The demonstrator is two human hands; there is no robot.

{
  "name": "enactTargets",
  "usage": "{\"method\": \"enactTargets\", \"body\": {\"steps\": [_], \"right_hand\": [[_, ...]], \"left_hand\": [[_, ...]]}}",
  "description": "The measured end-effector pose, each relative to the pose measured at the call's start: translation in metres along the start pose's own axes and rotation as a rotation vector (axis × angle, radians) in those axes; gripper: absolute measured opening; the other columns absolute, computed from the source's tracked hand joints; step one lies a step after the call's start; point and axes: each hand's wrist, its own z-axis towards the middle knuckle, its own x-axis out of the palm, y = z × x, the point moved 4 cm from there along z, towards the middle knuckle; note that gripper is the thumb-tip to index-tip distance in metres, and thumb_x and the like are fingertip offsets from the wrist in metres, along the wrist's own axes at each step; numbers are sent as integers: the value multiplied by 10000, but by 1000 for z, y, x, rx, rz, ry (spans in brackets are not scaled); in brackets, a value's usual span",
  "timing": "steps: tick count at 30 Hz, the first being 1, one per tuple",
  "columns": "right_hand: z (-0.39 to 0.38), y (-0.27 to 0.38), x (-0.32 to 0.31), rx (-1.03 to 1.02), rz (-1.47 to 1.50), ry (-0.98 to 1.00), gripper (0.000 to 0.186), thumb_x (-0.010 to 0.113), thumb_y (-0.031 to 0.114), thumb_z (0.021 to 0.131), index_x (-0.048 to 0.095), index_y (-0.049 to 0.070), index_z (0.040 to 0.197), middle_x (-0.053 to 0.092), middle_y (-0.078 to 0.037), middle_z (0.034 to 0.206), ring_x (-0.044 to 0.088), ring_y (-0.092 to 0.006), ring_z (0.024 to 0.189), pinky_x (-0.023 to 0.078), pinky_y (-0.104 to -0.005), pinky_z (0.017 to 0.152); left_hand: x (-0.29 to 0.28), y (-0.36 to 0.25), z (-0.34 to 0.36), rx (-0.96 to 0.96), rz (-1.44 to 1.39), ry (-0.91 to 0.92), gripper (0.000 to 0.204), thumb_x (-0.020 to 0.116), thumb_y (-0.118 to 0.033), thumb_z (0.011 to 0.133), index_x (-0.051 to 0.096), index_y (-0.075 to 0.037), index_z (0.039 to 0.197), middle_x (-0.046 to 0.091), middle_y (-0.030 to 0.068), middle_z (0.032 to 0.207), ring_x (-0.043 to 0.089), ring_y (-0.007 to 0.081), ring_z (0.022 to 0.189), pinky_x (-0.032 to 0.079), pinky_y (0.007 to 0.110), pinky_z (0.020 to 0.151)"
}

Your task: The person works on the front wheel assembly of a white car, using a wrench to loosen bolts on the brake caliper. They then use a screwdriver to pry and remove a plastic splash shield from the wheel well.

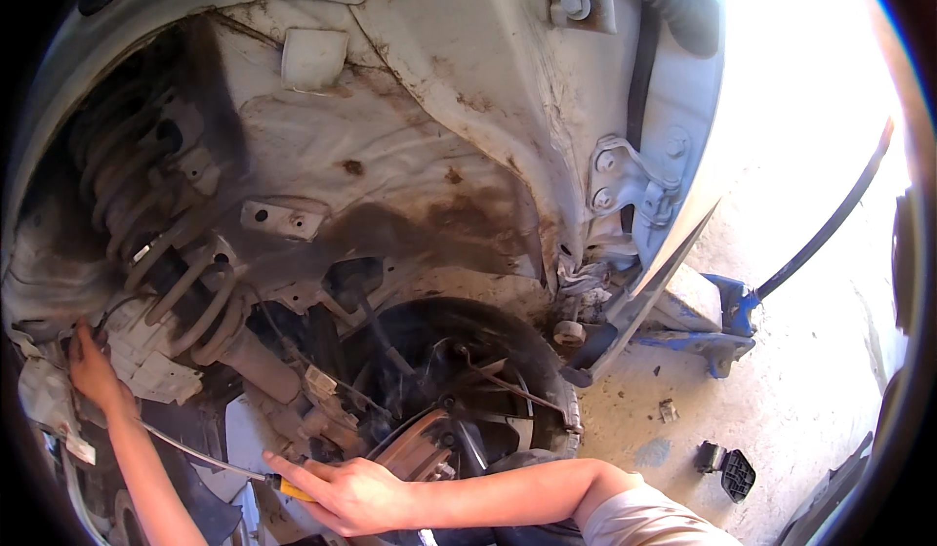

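Observation:
In my right hand (356,495) is a screwdriver (293,488) with a yellow and black handle. Its long thin metal shaft reaches left to my left forearm, where the tip is hidden. My left hand (96,375) is raised at the far left of the wheel well, fingers bent and drawn together by a thin dark cable. What they grip there is too small to make out. Beside that hand is a pale, dirty plastic piece (151,351). The coil spring (181,302) and strut stand just to its right.
A brake disc (415,448) and a dark tyre (488,326) are low in the middle. The grey inner fender panel (390,146) spans the top. A blue jack (717,341) with a black handle stands at right, near a black plastic connector (737,476) on the floor.

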Motion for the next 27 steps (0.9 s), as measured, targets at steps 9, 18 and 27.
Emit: {"method": "enactTargets", "body": {"steps": [9, 18, 27], "right_hand": [[0, 2, 0, -3, -34, 2, 668, 567, 184, 940, 268, -1, 1509, 586, -157, 813, 599, -346, 561, 503, -424, 495], [0, -3, 10, -36, -48, -62, 684, 572, 172, 928, 265, -3, 1514, 584, -150, 812, 595, -332, 555, 502, -419, 488], [-1, -4, 9, -19, -36, -39, 708, 574, 167, 922, 247, 9, 1529, 589, -153, 831, 601, -335, 563, 507, -416, 492]], "left_hand": [[-6, 6, 11, 64, 25, -40, 546, 664, -363, 951, 592, 80, 1261, 637, 133, 1203, 663, 199, 949, 519, 287, 830], [-10, 17, 10, -129, -81, -3, 650, 607, -513, 947, 529, -18, 1360, 603, 75, 1240, 631, 196, 1032, 478, 332, 921], [-14, 25, 2, -120, 59, 32, 666, 507, -551, 977, 512, -25, 1385, 600, 115, 1260, 593, 236, 1113, 416, 365, 995]]}}
